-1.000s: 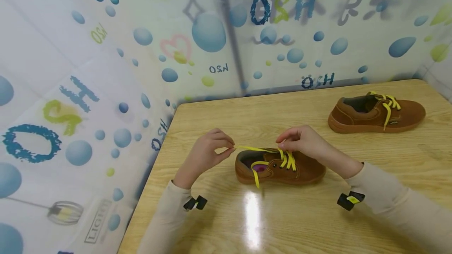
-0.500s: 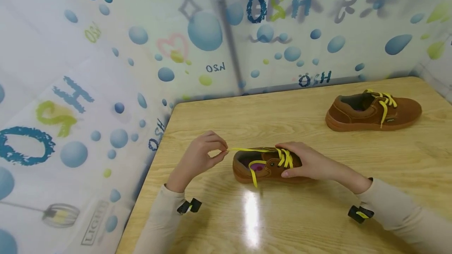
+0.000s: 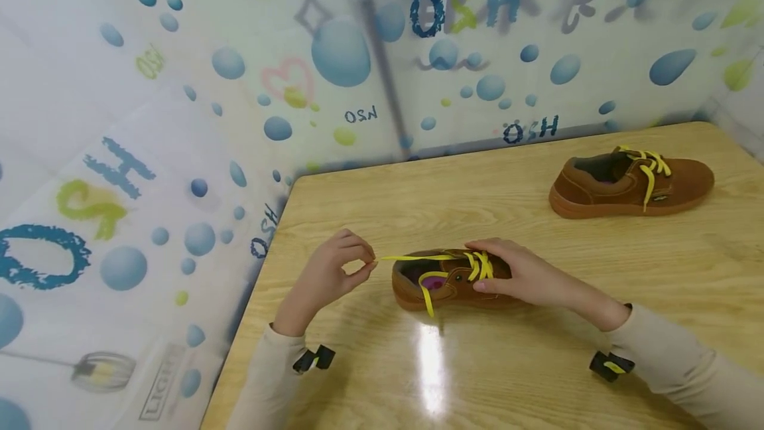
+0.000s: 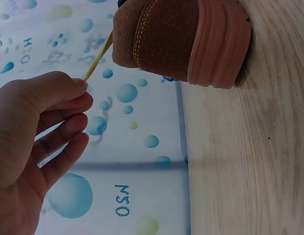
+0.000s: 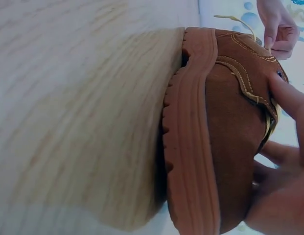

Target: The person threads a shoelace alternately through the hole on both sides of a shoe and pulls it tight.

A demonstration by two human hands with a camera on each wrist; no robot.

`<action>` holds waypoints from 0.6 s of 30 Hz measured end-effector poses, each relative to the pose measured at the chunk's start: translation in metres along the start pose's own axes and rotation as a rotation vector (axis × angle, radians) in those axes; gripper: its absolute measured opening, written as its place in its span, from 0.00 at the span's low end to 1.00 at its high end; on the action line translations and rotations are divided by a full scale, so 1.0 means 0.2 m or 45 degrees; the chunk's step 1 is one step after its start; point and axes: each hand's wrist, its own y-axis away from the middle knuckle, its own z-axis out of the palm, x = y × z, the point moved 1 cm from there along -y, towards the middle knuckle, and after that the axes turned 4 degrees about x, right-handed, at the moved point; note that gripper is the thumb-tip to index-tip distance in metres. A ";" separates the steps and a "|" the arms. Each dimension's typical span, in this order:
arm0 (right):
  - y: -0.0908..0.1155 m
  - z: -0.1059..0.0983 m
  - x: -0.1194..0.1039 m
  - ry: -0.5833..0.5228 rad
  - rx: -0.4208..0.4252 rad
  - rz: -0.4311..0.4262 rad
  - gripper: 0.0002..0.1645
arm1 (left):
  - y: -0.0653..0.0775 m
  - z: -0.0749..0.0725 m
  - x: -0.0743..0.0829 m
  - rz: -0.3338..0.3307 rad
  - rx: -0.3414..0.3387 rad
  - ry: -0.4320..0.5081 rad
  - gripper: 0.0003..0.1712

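A brown low-cut shoe [image 3: 410, 298] sits upright on the wooden table, toe to the right. My left hand [image 3: 328, 279], left of the heel, pinches one end of its yellow shoelace [image 3: 414, 258] between thumb and forefinger. That lace runs taut over the shoe's opening. The other lace end [image 3: 427, 298] hangs loose down the near side. Across the front of the shoe lies my right hand [image 3: 531, 276], gripping it with the thumb on the near side and the fingers over the top. In the right wrist view the shoe's side and ridged sole [image 5: 191, 132] show.
A second brown shoe [image 3: 633, 184] with yellow laces stands at the back right of the table [image 3: 477, 377]. Walls [image 3: 239, 118] printed with blue and green drops rise behind and to the left of the table.
My right hand has gone from the laces to a grip around the front of the shoe. Still pinching the lace end, my left hand has drawn slightly left and down.
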 end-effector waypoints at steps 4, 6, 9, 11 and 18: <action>0.00 0.01 -0.01 -0.054 0.108 0.005 0.36 | 0.00 0.00 0.01 -0.009 0.016 0.005 0.04; -0.01 0.01 -0.02 -0.081 0.124 0.022 0.33 | -0.01 0.00 0.02 -0.007 0.009 0.006 0.04; -0.01 0.02 -0.03 -0.119 0.111 0.071 0.32 | -0.01 0.00 0.03 -0.011 -0.004 0.009 0.03; -0.02 0.02 -0.03 -0.140 0.101 0.104 0.32 | -0.01 0.00 0.03 -0.014 -0.008 0.008 0.03; -0.03 0.02 -0.04 -0.158 0.071 0.108 0.34 | 0.00 0.02 0.04 -0.002 -0.007 -0.001 0.04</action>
